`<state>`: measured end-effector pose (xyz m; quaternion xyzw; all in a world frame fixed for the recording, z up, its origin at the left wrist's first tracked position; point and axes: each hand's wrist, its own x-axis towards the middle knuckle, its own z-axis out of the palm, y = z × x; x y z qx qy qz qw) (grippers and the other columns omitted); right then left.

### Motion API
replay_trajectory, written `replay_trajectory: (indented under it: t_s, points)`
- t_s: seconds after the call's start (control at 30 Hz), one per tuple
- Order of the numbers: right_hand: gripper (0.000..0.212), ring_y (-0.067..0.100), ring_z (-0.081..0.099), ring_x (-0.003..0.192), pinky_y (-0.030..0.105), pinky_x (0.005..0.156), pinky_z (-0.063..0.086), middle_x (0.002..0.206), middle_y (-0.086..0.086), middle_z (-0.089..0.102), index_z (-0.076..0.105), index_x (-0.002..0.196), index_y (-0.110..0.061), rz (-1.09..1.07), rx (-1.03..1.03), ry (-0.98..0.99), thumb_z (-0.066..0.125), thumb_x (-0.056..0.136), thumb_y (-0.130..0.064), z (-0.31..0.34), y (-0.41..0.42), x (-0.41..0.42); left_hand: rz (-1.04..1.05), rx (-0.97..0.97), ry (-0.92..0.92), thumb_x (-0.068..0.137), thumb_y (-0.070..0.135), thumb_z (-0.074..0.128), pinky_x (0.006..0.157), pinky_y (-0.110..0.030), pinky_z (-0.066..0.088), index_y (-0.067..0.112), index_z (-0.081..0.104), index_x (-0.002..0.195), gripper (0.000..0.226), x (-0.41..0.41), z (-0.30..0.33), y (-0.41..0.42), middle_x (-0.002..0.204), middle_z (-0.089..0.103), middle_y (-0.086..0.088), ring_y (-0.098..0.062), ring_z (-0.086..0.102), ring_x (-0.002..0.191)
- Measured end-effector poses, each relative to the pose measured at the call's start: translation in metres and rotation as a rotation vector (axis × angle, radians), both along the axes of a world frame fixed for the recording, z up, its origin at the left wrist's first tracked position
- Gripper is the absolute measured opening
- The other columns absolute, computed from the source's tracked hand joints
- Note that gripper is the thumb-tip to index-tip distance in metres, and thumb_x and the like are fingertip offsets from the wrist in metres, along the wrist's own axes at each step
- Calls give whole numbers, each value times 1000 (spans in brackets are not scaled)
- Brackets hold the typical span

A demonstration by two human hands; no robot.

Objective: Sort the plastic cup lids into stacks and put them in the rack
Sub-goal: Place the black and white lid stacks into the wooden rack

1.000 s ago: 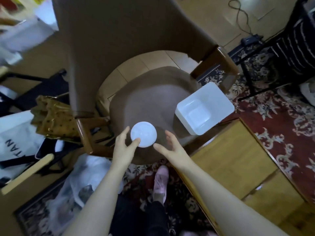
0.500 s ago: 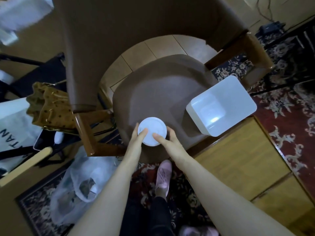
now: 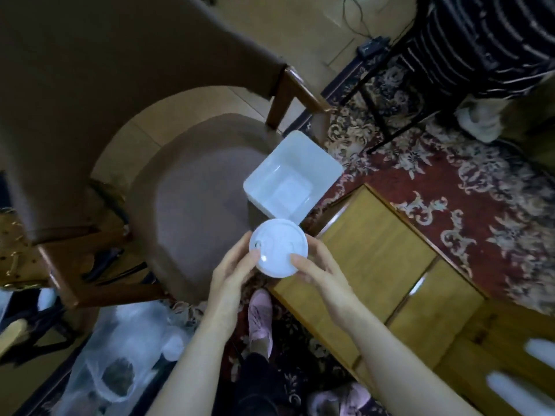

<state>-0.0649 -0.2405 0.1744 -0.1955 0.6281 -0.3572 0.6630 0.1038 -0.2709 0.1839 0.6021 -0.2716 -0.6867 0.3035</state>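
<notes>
At the far left stands a brown armchair [image 3: 90, 94] with wooden arms, and its round seat cushion [image 3: 198, 205] fills the middle of the view. Under it, at the lower left, a clear plastic bag [image 3: 120, 364] lies on the floor.

The left hand [image 3: 231, 274] holds the left edge of a round white plastic lid [image 3: 278, 247] — its thumb lies over the top near the rim, and the other fingers are curled under it. The lid is lifted above the front edge of the cushion, flat side up, and shows a small sip opening near its left rim. Whether it is one lid or a stack, I cannot tell. The right hand [image 3: 322, 274] grips the lower right edge of the same lid, with the thumb on top and the fingers bent below.

Just behind the lid, a white square container [image 3: 315, 163] sits on the right side of the cushion — open on top. To the right is a low wooden cabinet [image 3: 390, 259], standing on a red patterned carpet [image 3: 480, 190]. Below the hands, a pink shoe [image 3: 260, 322] is visible.
</notes>
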Motion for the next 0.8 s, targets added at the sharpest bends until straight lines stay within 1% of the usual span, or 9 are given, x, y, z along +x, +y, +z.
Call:
replay_trajectory:
  t_s: [0.07,0.13,0.2,0.3,0.43,0.6,0.67,0.73,0.8]
  points:
    - [68,4,61,115,29,95,52,121,-17,66,57,127,-27,-68,-15,17,77,65,-48,6,19,-25,-36,-7,4,77,37,76,110,-46,45,20,61,135,62,-26,6,8,126,70,8,-11,63,120]
    - [72,7,59,118,36,100,51,126,-13,64,57,127,-28,-122,-22,23,77,62,-51,12,40,-49,-83,-15,3,77,36,79,111,-47,44,20,62,134,61,-53,12,19,125,70,7,-14,63,121]
    - [74,9,58,120,37,100,51,130,-11,62,56,128,-29,-170,-30,21,78,62,-52,19,62,-73,-119,-23,2,79,34,75,111,-48,43,20,63,132,57,-80,15,31,126,70,4,-17,61,123]
    - [77,11,59,120,37,100,52,134,-6,60,54,129,-27,-252,-49,22,79,60,-51,30,94,-109,-174,-43,20,77,34,71,110,-47,44,21,66,128,53,-123,23,52,125,70,5,-15,62,123]
    - [76,14,60,119,37,101,50,134,-1,60,54,128,-27,-363,-80,75,78,59,-50,47,143,-164,-266,-67,84,75,26,81,109,-44,46,22,68,119,47,-184,33,84,122,72,6,-15,63,121]
    - [64,10,60,118,33,99,49,126,-7,65,56,125,-27,-507,-96,143,73,68,-50,67,216,-225,-386,-77,147,75,28,72,96,-33,53,23,68,117,42,-256,41,136,117,74,7,-15,65,116]
    - [59,8,61,116,32,97,50,123,-10,66,57,125,-29,-542,-88,171,73,73,-50,74,245,-244,-444,-81,168,74,23,80,95,-32,55,23,68,115,42,-282,45,158,114,74,6,-16,66,115]
    - [54,6,61,114,25,89,52,119,-14,66,56,125,-30,-585,-79,195,76,79,-48,81,273,-260,-497,-82,180,73,23,82,95,-32,55,24,69,113,42,-306,50,178,112,75,8,-16,66,115]
    - [51,2,61,110,17,81,53,114,-20,66,55,126,-28,-633,-79,209,69,79,-42,89,299,-274,-552,-88,187,72,26,78,95,-32,54,26,70,110,39,-326,53,197,109,75,11,-13,68,112]
